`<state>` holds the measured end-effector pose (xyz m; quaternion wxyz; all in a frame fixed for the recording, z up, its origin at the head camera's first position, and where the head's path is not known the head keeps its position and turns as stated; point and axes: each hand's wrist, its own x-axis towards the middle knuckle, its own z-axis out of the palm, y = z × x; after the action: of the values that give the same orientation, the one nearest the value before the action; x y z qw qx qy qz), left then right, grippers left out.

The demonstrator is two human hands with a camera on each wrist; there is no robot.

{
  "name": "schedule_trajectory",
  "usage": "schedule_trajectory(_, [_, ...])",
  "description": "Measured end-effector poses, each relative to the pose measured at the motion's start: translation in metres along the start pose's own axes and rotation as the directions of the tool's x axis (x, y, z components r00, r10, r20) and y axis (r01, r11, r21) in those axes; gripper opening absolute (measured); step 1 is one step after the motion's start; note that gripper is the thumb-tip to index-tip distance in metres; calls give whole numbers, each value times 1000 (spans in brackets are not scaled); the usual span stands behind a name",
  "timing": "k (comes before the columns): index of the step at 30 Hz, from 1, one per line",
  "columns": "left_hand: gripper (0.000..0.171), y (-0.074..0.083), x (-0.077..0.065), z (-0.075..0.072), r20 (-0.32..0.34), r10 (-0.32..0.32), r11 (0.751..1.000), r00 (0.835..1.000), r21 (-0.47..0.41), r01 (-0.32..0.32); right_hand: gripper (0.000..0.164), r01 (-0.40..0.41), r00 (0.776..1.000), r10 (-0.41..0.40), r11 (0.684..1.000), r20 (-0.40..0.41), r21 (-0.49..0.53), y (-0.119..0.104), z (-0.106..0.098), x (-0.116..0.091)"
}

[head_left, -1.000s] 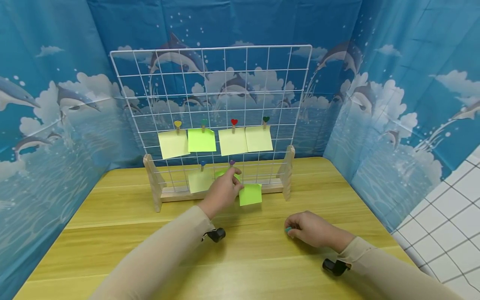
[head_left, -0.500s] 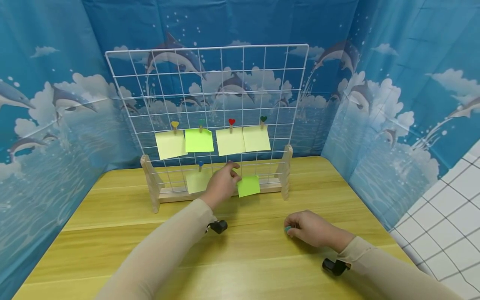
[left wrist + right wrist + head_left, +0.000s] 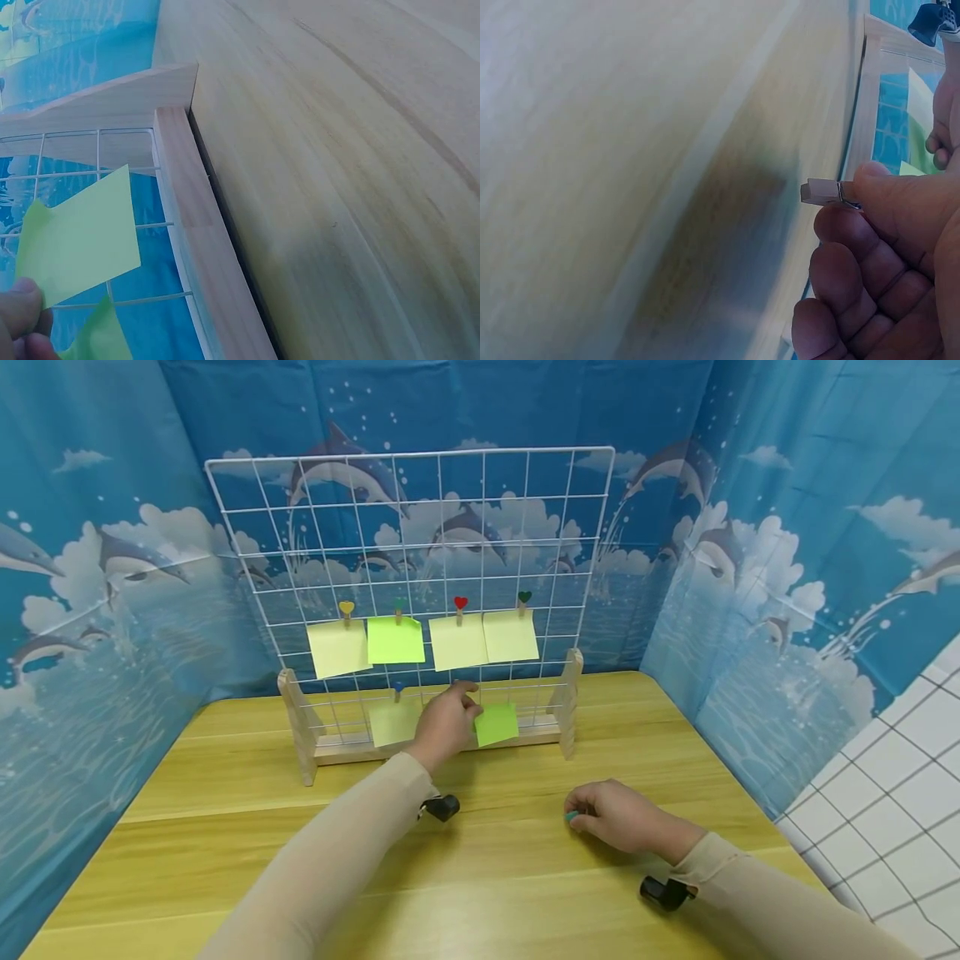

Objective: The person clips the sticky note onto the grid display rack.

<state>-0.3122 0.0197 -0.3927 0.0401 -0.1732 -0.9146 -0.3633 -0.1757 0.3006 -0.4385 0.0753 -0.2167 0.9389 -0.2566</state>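
My left hand pinches a bright green sticky note by its left edge, in front of the lower right of the white wire grid. In the left wrist view the thumb and a finger grip a corner of this note, which overlaps the wires. Another green note shows beside the fingers; in the head view that hand hides it. Over the table at right, my right hand holds a small wooden clothespin between thumb and index finger, its teal end peeking out in the head view.
Along the grid's middle, several notes hang from heart-topped clips, among them a green note and a pale yellow note. Lower down hangs another pale note. Wooden feet hold the grid upright on the table. Dolphin-print curtains surround it.
The green note in my left hand has risen and now lies over the lower part of the grid. My left hand has shifted slightly; the right hand stays almost still with its clothespin.
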Motion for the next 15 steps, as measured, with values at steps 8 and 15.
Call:
schedule_trajectory(8, [40,0,5,0,-17,46,998,999,50,-45,4,-14,1000,13,999,17,39,-3,1,-1])
schedule_trajectory(15, [38,1,8,0,-23,35,997,999,77,-33,5,-5,1000,5,999,13,39,-4,2,-1])
